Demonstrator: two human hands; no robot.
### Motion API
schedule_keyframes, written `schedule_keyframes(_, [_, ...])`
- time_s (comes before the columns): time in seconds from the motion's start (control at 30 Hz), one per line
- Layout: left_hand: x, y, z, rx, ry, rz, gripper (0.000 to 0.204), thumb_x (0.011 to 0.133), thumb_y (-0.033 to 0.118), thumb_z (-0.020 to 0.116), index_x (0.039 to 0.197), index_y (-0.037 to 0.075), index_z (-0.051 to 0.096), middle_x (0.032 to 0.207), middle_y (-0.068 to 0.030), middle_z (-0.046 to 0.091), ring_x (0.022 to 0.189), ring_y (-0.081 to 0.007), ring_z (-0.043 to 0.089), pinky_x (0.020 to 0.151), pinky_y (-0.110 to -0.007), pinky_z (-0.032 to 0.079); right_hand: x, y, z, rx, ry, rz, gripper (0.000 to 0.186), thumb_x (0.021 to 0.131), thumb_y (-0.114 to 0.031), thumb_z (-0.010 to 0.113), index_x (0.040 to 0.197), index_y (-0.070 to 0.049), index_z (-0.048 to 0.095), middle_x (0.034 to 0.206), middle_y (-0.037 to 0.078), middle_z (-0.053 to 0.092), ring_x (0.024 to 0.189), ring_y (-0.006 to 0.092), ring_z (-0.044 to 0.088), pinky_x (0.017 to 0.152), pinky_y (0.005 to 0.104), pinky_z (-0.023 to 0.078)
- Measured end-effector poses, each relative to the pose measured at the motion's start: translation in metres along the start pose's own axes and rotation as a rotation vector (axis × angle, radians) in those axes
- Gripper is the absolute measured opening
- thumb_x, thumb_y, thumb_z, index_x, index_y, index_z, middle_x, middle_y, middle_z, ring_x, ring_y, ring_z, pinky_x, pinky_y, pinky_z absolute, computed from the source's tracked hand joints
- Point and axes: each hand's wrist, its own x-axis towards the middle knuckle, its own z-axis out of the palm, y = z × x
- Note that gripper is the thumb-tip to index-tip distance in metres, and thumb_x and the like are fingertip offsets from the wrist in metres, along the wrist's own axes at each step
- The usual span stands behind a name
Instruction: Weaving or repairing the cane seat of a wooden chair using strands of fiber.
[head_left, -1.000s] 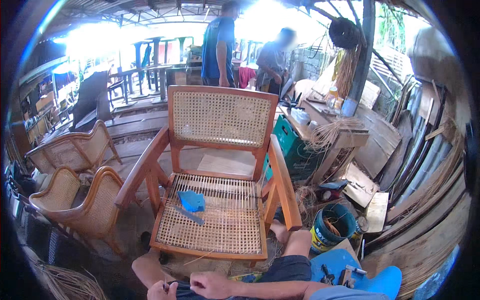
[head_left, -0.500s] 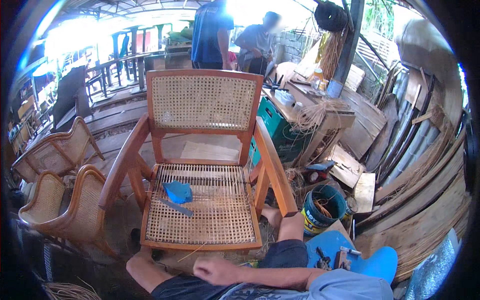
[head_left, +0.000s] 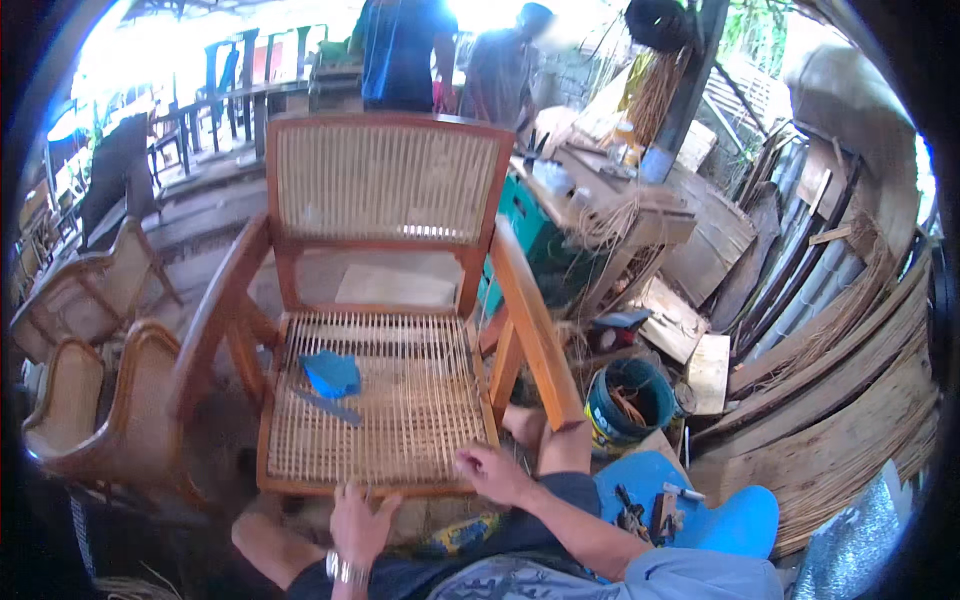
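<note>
A wooden armchair stands before me, its seat (head_left: 390,420) woven with cane strips in an open grid; toward the back the strips run mostly one way. My left hand (head_left: 360,522), a metal watch on its wrist, is at the front rail (head_left: 290,488), thumb and fingers apart. Over the seat's front right corner is my right hand (head_left: 492,474), its fingers drawn together; whatever they may hold is too small to make out. On the weave lie a crumpled blue piece (head_left: 332,374) and a flat grey-blue strip (head_left: 328,407).
Curved cane-panelled chairs (head_left: 130,400) stand at left. To the right are a bucket (head_left: 628,400) with strands inside and a blue plastic surface (head_left: 640,480) bearing small tools. A cluttered bench (head_left: 640,215) and leaning planks (head_left: 840,400) lie beyond. Two people (head_left: 405,60) stand behind the chair.
My left hand has come into view at the front rail. My right hand has moved up and right from my lap to the seat corner. The whole view has shifted slightly.
</note>
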Motion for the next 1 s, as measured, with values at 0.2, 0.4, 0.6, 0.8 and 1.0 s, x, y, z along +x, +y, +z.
schedule_keyframes(0.2, [0.037, -0.011, 0.040, 0.188, -0.048, -0.016, 0.036, 0.091, 0.035, 0.069, 0.115, 0.008, 0.066, 0.112, -0.0249, 0.064, 0.090, -0.0409, 0.069, 0.075, -0.050, 0.057, -0.013, 0.033, -0.028, 0.082, 0.096, 0.147, 0.019, 0.096, -0.016, 0.063, 0.105, 0.000, 0.068, 0.086, 0.009, 0.069, 0.079, 0.0171, 0.064, 0.073, 0.0342, 0.052])
schedule_keyframes(0.4, [0.042, -0.019, 0.047, 0.126, 0.011, 0.007, 0.028, 0.091, 0.028, 0.071, 0.096, 0.000, 0.066, 0.115, -0.0195, 0.059, 0.087, -0.0411, 0.067, 0.073, -0.050, 0.055, -0.009, 0.059, -0.034, 0.011, 0.071, 0.213, 0.015, 0.098, -0.012, 0.065, 0.105, 0.000, 0.067, 0.085, 0.006, 0.067, 0.072, 0.0086, 0.056, 0.066, 0.0254, 0.048])
schedule_keyframes(0.6, [0.041, 0.002, 0.049, 0.101, -0.005, -0.030, 0.029, 0.087, 0.024, 0.075, 0.100, -0.001, 0.069, 0.116, -0.0140, 0.059, 0.089, -0.0366, 0.066, 0.075, -0.046, 0.054, 0.013, 0.062, -0.020, 0.042, -0.035, 0.161, 0.013, 0.096, -0.011, 0.065, 0.105, -0.001, 0.067, 0.085, 0.008, 0.067, 0.071, 0.0132, 0.059, 0.067, 0.0265, 0.049])
schedule_keyframes(0.8, [0.032, -0.012, 0.038, 0.185, 0.041, -0.046, 0.025, 0.090, 0.023, 0.072, 0.101, 0.001, 0.068, 0.113, -0.0142, 0.059, 0.085, -0.0366, 0.067, 0.072, -0.047, 0.054, 0.037, 0.053, -0.020, 0.051, -0.073, 0.106, 0.012, 0.096, -0.009, 0.065, 0.105, -0.001, 0.067, 0.092, 0.012, 0.068, 0.077, 0.0183, 0.064, 0.071, 0.0294, 0.051])
schedule_keyframes(1.0, [0.026, -0.019, 0.033, 0.227, -0.064, -0.228, 0.026, 0.091, 0.024, 0.071, 0.099, 0.000, 0.064, 0.105, -0.0175, 0.061, 0.086, -0.0390, 0.065, 0.073, -0.048, 0.052, 0.048, 0.036, 0.000, 0.035, -0.154, 0.016, 0.013, 0.097, -0.010, 0.062, 0.105, -0.002, 0.066, 0.094, 0.014, 0.068, 0.087, 0.0289, 0.069, 0.078, 0.0357, 0.053])
